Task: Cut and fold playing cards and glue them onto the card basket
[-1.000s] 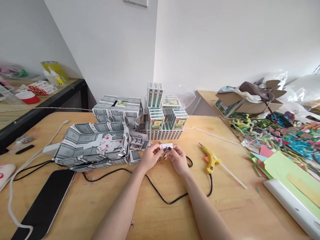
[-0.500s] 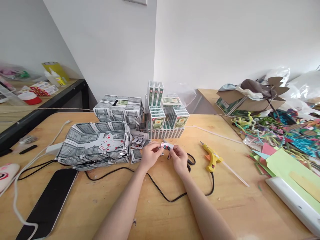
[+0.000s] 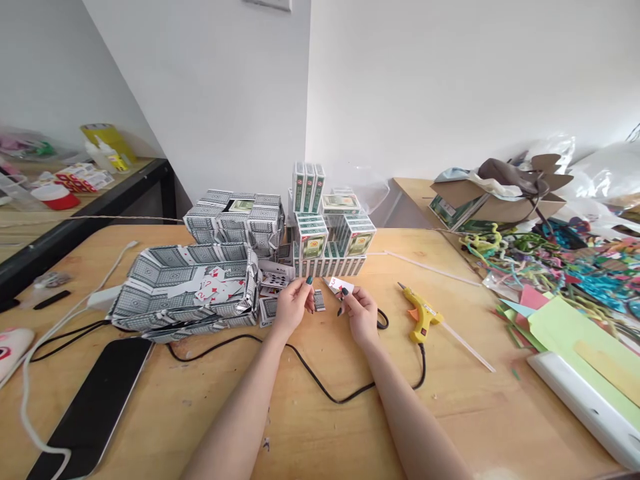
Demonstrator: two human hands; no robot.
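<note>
My right hand (image 3: 363,313) pinches a playing card (image 3: 341,285) between thumb and fingers; its white face shows a red 3 and a red suit mark. To its left, my left hand (image 3: 294,303) is closed, thumb against fingers, apart from that card. Whether anything small is in its pinch, I cannot make out. Just right of its fingertips is a small patterned card piece (image 3: 319,300); I cannot tell if it touches them. Loose playing cards (image 3: 276,279) lie beyond and left of this hand, beside an open box made of folded cards (image 3: 165,280).
Boxed card decks (image 3: 330,267) are stacked behind my hands, beside a second folded-card structure (image 3: 235,217). At right lies a yellow glue gun (image 3: 423,317), its black cord (image 3: 320,383) looping under my forearms. A dark tablet-like slab (image 3: 95,407) and coloured paper (image 3: 575,333) lie at the sides.
My hands have moved apart: the left shifted slightly left, off the card, which stays in my right hand. More of the card's face and the patterned piece now show.
</note>
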